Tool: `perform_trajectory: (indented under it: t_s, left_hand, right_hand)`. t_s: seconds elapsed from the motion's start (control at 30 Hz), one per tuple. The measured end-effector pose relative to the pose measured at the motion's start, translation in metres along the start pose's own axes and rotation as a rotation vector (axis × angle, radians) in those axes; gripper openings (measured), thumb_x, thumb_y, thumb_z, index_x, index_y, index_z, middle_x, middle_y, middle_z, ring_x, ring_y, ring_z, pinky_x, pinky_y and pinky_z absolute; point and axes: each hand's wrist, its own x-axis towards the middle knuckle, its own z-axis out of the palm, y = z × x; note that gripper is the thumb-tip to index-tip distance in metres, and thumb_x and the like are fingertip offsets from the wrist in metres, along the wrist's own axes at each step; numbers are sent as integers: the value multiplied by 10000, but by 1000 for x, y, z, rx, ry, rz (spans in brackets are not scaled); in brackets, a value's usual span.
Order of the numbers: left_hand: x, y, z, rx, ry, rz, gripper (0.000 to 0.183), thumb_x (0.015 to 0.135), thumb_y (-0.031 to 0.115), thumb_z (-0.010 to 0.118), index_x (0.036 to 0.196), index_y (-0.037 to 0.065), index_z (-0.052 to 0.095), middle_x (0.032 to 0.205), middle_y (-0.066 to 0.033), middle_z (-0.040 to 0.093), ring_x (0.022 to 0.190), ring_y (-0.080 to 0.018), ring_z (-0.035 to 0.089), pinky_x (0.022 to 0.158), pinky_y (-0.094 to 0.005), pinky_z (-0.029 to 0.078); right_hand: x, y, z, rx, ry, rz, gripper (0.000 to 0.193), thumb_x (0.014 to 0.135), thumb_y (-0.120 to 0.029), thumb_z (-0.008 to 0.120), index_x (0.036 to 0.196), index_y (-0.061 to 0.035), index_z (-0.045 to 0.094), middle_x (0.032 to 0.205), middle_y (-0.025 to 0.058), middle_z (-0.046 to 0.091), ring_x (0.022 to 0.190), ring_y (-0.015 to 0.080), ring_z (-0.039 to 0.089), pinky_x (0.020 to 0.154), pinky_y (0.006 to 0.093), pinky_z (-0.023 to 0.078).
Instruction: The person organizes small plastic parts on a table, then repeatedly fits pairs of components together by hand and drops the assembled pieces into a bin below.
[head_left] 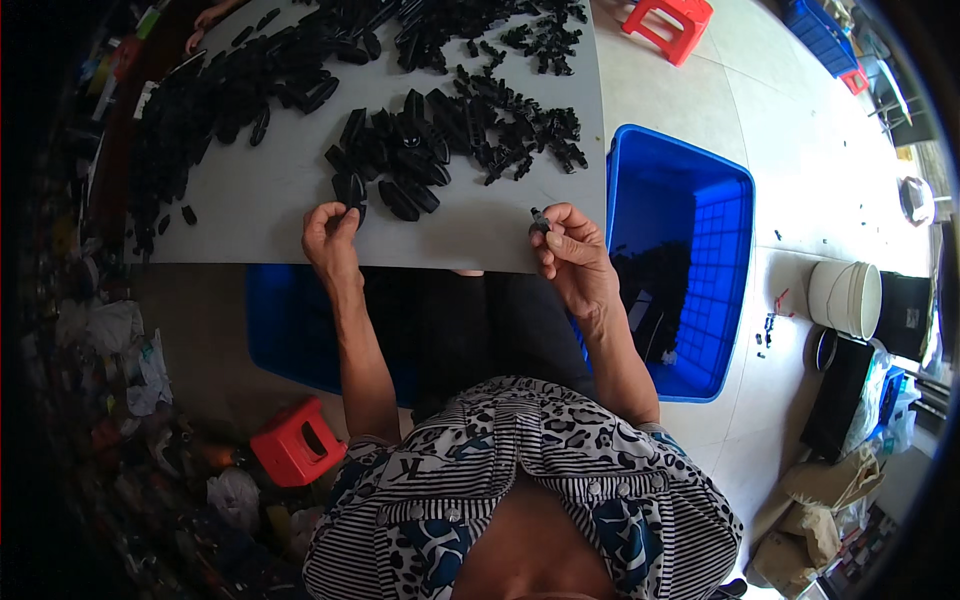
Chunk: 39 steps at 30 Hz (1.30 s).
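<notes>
**One pinch on each side**

At the near edge of the table (285, 205), the left hand (335, 245) pinches a long black piece (349, 188), its length pointing across the top. Near the corner, the right hand (580, 255) pinches a small dark part (540, 221), tipped slightly left.

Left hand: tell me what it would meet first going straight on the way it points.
Beyond the long black part at its fingertips, the left hand would probably first meet the near-left edge of the pile of black parts; its height above the table is unclear.
</notes>
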Motion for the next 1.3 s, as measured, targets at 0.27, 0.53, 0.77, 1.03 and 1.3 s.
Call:
perform_trajectory:
  t_s: [0.27,0.53,0.77,1.03,1.3]
  left_hand:
    - [-14,8,-12,-310,30,-74,67,804,44,633,860,19,606,769,-14,567,677,-90,502,625,-238,412]
    - [-50,57,4,-729,-533,-300,63,889,62,520,934,21,538,874,-168,654,736,-204,653,682,-293,532]
    - [-59,63,19,-711,-680,-403,118,918,119,526,983,22,533,847,-150,652,652,-166,643,567,-248,525]
    - [-65,73,28,-564,-748,-317,201,952,181,508,995,16,614,799,-51,627,573,-115,608,490,-202,467]
    - [-69,76,31,-519,-733,-281,188,957,163,505,993,18,620,775,-24,605,584,-100,610,508,-198,485]
  right_hand:
    - [-3,4,0,-8,49,-16,126,862,-49,618,974,-9,577,835,142,651,585,115,591,482,202,498]
    - [-8,6,12,-261,81,-156,82,868,-20,597,931,9,553,794,185,665,549,162,637,452,255,533]
    - [-9,7,30,-566,39,-201,89,848,-18,633,910,28,587,766,128,660,549,139,613,502,230,501]
    - [6,6,35,-1155,-124,-646,86,764,56,666,836,33,626,745,62,601,597,106,574,536,226,453]
    - [-1,16,23,-945,25,-381,117,745,53,673,846,20,625,745,86,597,619,156,581,554,253,452]
